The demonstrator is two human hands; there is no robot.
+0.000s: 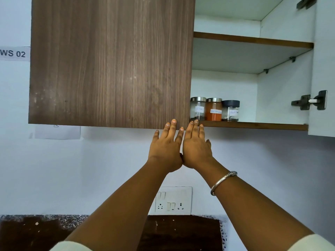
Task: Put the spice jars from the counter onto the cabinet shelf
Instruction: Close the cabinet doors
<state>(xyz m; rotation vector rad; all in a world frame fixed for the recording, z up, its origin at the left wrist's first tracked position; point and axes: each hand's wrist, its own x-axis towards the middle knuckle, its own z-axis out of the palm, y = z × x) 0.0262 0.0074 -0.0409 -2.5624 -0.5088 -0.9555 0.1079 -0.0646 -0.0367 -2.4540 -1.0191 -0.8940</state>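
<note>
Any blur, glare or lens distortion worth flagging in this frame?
Head view: soft, even light, no glare; the wide lens skews the cabinet door edges; left hand and right hand sharp; spice jar labels too soft to read; shadow on the wall below the shelf.

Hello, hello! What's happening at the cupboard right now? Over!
Left hand and right hand open, empty, raised to the lower shelf edge. Three spice jars upright on it. Closed door covers the shelf's left side.
</note>
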